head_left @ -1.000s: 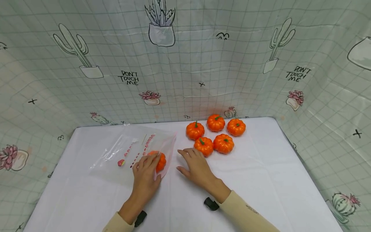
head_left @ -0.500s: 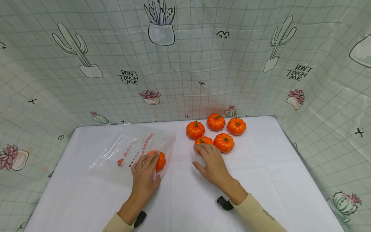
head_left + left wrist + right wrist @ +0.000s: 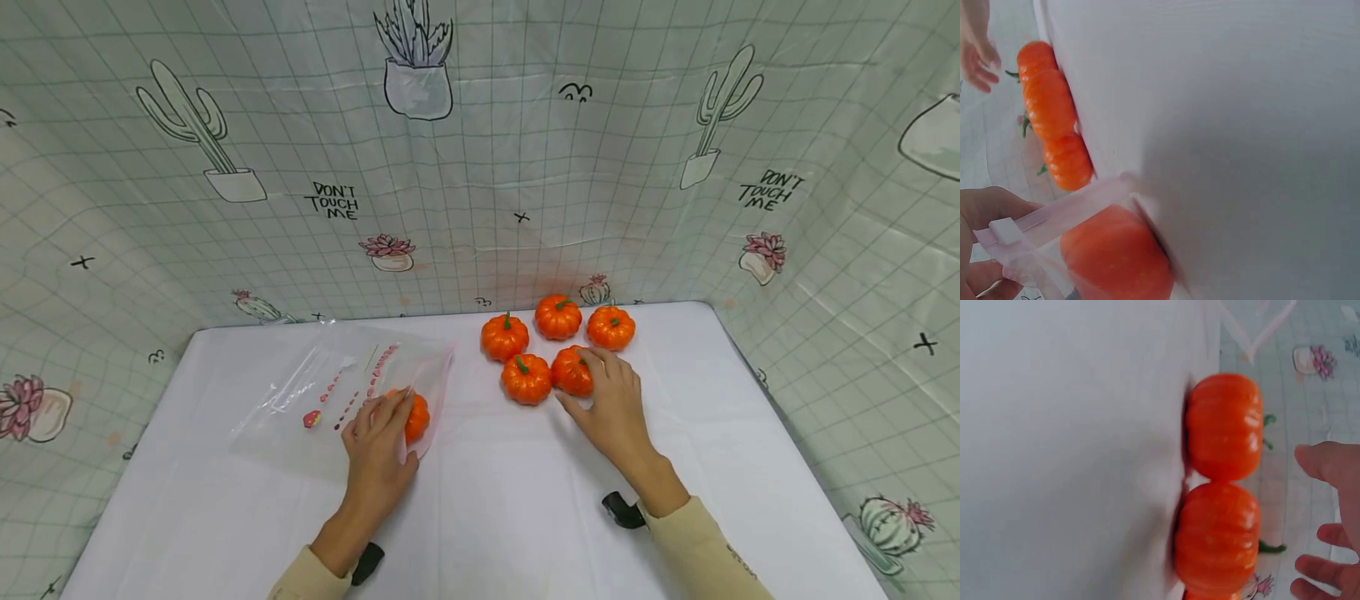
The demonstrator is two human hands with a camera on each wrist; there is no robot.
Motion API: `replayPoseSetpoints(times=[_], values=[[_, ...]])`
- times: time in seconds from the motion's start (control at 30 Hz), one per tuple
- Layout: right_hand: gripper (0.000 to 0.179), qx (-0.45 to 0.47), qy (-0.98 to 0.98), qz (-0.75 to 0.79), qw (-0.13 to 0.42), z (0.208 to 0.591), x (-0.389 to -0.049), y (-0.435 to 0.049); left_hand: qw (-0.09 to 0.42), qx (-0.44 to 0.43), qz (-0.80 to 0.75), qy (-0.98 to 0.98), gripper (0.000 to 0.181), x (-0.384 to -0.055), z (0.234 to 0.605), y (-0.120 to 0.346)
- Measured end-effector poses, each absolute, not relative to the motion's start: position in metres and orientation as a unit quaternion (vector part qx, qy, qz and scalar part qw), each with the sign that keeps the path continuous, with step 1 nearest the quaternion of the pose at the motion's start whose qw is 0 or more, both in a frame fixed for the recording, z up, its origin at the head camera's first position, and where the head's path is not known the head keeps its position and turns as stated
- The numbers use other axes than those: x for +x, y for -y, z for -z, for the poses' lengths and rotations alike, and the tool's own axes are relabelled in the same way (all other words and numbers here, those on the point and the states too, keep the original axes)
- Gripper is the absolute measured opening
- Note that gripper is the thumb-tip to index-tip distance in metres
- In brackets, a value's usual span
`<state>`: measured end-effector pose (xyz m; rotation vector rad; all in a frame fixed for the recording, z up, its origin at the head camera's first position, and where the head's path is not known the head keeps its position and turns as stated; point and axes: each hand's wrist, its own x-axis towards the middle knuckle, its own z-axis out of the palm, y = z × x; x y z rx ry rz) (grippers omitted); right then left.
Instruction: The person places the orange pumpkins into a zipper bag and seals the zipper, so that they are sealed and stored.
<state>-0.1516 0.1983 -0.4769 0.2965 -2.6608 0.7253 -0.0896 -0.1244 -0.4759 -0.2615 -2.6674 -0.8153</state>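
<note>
My left hand [image 3: 377, 450] holds a clear zip bag [image 3: 288, 408] by its pinkish mouth edge, the bag lying flat with red printed dots. Inside the bag, near the mouth, is an orange toy pumpkin [image 3: 1116, 256], partly covered by my fingers in the head view. My right hand [image 3: 618, 408] is over the front right pumpkin [image 3: 570, 373] of a group of several, overlapping its right side. In the right wrist view its fingers [image 3: 1322, 569] are spread above the green stems, apart from the pumpkins.
Beside that pumpkin sits another front pumpkin [image 3: 527, 380]. Behind them stand a left pumpkin [image 3: 504, 337], a back pumpkin [image 3: 558, 317] and a right pumpkin [image 3: 611, 328]. A white cloth covers the table [image 3: 495, 533]. A printed grid curtain [image 3: 480, 167] encloses its far side.
My right hand has moved rightward, from beside the bag, across the front left pumpkin, to the front right one. The left hand and the bag have stayed nearly still.
</note>
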Motion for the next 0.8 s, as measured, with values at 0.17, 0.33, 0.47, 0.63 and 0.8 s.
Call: replayPoseSetpoints(times=[0.17,0.33,0.47,0.63,0.8], values=[[0.086,0.076,0.957,-0.238,0.147,0.484,-0.157,-0.214,0.162,-0.087,0.29,0.939,0.078,-0.091,0.475,0.122],[0.086,0.061,0.964,-0.231,0.114,0.491,-0.162,-0.224,0.16,-0.084,0.293,0.939,0.078,-0.092,0.475,0.12],[0.083,0.053,0.967,-0.234,0.085,0.494,-0.166,-0.228,0.162,-0.086,0.294,0.938,0.078,-0.092,0.474,0.119],[0.08,0.045,0.964,-0.253,0.064,0.498,-0.172,-0.229,0.159,-0.088,0.292,0.939,0.078,-0.093,0.475,0.119],[0.081,0.038,0.958,-0.276,0.062,0.502,-0.177,-0.229,0.15,-0.085,0.291,0.941,0.078,-0.093,0.475,0.119]])
